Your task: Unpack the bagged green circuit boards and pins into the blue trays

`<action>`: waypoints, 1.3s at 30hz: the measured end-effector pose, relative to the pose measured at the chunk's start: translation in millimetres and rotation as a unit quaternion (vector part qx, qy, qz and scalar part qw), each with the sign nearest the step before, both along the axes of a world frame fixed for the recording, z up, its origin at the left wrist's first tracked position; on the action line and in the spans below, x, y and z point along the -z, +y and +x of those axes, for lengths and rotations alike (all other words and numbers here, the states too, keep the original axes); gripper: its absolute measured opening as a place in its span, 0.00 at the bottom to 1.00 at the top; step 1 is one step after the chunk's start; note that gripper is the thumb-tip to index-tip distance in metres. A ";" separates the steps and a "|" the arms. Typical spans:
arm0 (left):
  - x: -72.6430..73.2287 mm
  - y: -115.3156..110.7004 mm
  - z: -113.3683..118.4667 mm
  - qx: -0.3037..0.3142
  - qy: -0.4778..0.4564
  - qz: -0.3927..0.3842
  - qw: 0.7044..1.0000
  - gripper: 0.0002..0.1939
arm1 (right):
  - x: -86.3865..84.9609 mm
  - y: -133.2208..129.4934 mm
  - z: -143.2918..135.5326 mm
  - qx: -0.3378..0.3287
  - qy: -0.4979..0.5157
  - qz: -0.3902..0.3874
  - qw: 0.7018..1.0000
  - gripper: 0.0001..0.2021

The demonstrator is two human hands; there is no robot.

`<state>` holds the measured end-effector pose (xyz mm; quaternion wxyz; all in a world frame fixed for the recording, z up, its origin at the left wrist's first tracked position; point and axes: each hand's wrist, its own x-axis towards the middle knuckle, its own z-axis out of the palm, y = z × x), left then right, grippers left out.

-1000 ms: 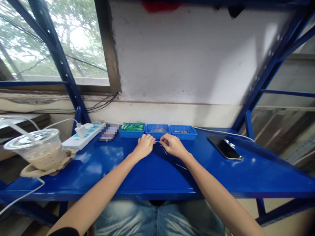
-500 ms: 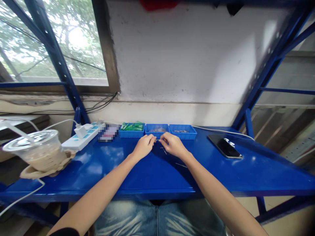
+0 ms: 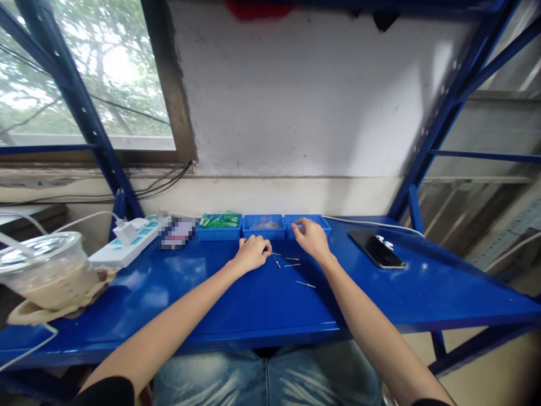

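Past the middle of the blue table, my left hand is closed in a pinch. A thin metal pin seems to stick out from its fingertips. Just right of those fingers lie several thin metal rivets, among them a rivet with a thicker end and another rivet closer to me. My right hand is over the front of the right blue bin, fingers curled together at its left part. What the right fingertips hold, if anything, is too small to make out.
Beside that bin stand a blue bin with small clear bags and a blue bin with green packets. A phone with white earbuds lies right. On the left are a power strip and an iced drink cup.
My hands were together on a small thin piece and have parted. The right hand moved right to the right bin; the left stays near the rivets, slightly lower. The view shifted a little.
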<state>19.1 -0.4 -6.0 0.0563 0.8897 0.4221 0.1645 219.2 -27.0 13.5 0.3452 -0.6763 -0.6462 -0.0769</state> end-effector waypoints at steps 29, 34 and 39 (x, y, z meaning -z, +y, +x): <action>-6.3 -8.4 -11.8 0.024 -0.207 0.013 0.978 0.14 | 5.1 -15.7 -48.5 -0.164 -0.103 -0.025 0.981 0.09; -5.0 -7.0 -10.4 0.025 -0.213 0.009 0.977 0.16 | 4.7 -17.8 -52.0 -0.143 -0.131 -0.039 0.980 0.11; -3.2 -1.2 -10.3 0.034 -0.277 -0.081 0.957 0.15 | 2.1 -21.5 -55.3 -0.161 -0.148 -0.025 0.975 0.11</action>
